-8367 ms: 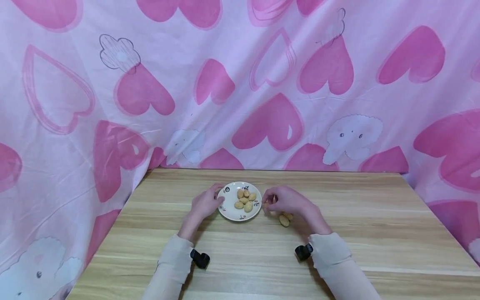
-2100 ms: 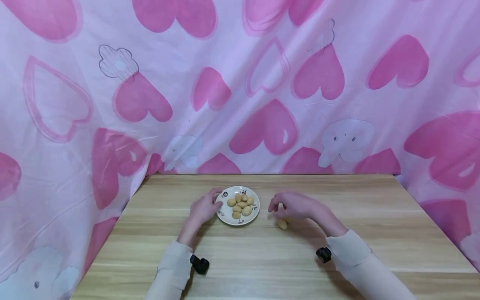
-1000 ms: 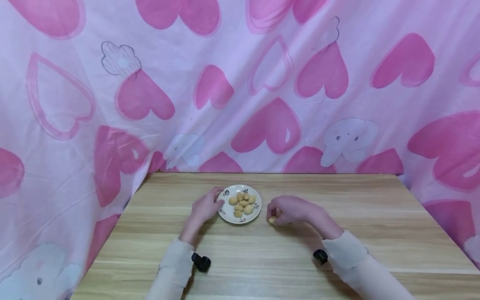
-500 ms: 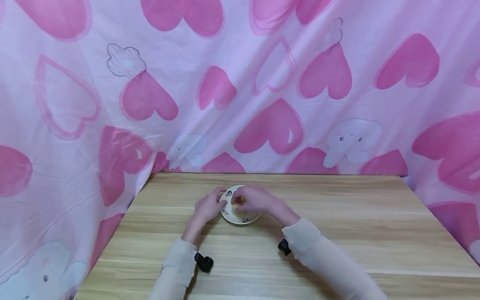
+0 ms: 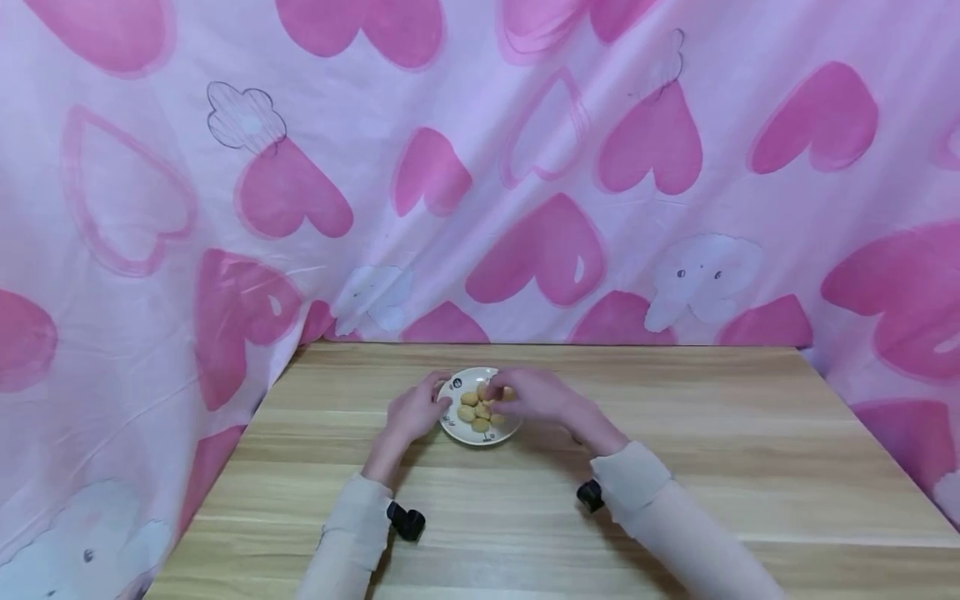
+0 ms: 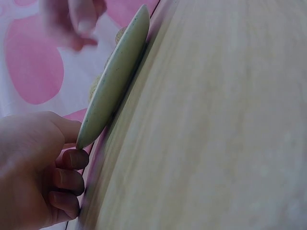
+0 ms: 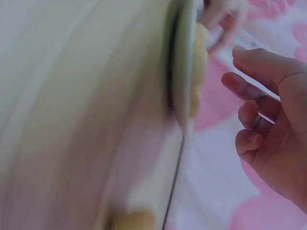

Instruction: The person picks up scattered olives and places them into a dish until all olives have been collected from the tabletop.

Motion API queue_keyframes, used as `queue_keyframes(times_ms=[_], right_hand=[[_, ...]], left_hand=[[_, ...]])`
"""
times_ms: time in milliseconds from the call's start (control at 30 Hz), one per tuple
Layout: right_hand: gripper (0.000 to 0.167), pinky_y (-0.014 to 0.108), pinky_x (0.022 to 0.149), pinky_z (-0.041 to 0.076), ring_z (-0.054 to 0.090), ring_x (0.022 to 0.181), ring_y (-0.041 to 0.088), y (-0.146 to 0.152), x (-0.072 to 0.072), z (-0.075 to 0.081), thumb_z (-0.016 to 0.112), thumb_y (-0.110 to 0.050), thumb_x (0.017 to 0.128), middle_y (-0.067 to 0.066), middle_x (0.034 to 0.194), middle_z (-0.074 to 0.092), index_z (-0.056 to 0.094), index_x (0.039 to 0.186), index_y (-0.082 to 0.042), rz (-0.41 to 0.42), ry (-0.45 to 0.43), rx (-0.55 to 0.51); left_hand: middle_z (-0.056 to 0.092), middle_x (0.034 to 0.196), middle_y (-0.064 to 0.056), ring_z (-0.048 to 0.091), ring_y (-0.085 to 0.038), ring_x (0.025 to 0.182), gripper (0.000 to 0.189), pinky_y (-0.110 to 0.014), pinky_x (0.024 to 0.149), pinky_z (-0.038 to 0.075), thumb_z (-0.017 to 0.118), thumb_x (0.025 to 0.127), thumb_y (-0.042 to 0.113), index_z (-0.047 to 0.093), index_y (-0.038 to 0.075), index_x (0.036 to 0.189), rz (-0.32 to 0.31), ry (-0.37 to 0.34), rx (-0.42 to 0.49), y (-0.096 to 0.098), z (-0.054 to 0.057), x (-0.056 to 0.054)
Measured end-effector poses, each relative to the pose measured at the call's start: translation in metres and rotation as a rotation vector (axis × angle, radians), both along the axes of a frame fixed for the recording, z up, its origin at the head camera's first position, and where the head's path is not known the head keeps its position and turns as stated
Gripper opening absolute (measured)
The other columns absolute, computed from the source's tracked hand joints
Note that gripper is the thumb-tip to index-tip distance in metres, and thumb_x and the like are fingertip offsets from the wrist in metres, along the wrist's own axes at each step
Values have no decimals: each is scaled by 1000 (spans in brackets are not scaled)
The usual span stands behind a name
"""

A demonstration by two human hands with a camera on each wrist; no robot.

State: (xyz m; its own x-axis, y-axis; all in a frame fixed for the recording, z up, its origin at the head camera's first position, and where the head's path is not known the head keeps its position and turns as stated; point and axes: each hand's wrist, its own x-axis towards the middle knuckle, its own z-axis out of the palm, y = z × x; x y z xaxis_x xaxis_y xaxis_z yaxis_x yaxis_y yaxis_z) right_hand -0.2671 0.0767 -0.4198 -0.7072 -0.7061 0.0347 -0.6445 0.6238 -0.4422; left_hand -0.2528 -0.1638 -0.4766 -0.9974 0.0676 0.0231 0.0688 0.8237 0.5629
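A small white plate (image 5: 468, 434) with several pale nuts (image 5: 472, 412) sits mid-table. My left hand (image 5: 435, 404) holds its left rim; in the left wrist view the thumb lies on top and curled fingers (image 6: 69, 175) sit under the plate (image 6: 120, 67) edge. My right hand (image 5: 497, 392) hovers over the plate's right side, above the nuts. Seen from the right wrist, the right hand's fingers (image 7: 254, 110) are loosely spread with nothing in them, beside the plate (image 7: 184, 62) and a nut (image 7: 199, 52).
The wooden table (image 5: 675, 467) stretches wide to the right and toward me. A pink heart-print cloth (image 5: 525, 167) hangs behind it and drapes down past its left side. Black cameras (image 5: 408, 523) sit on both wrists.
My right hand took the last nut off the table right of the plate and carried it left over the plate. It now holds nothing. The left hand stayed on the rim.
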Motion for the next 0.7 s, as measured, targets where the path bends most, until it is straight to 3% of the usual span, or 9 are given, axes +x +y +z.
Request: queue_keyframes(times_ms=[133, 367, 567, 700], right_hand=[[15, 34, 82, 51, 64, 93, 17, 38, 6, 6, 69, -20, 91, -9, 95, 66, 74, 104, -15, -8, -17, 4], [14, 32, 81, 51, 61, 85, 15, 87, 15, 5, 71, -15, 88, -8, 90, 66, 75, 101, -15, -14, -66, 84], [16, 30, 74, 47, 56, 78, 12, 103, 19, 3, 74, -8, 81, -8, 83, 64, 73, 92, -19, -70, -190, 127], [17, 28, 71, 46, 55, 75, 11, 105, 19, 1, 75, -6, 79, -7, 80, 63, 72, 88, -20, -64, -217, 139]], left_hand=[[69, 93, -1, 62, -18, 82, 48, -41, 78, 46, 65, 93, 30, 55, 23, 139, 8, -3, -3, 1, 0, -1], [71, 97, -3, 64, -20, 86, 48, -44, 80, 47, 66, 93, 30, 55, 23, 139, 3, -6, 1, -2, 0, -1], [69, 92, -1, 62, -19, 82, 48, -44, 79, 46, 66, 93, 30, 56, 23, 139, 5, -7, -2, -2, -1, -2], [67, 88, 1, 59, -17, 77, 47, -42, 76, 45, 66, 92, 30, 56, 23, 138, 3, 2, -9, -1, -1, -2]])
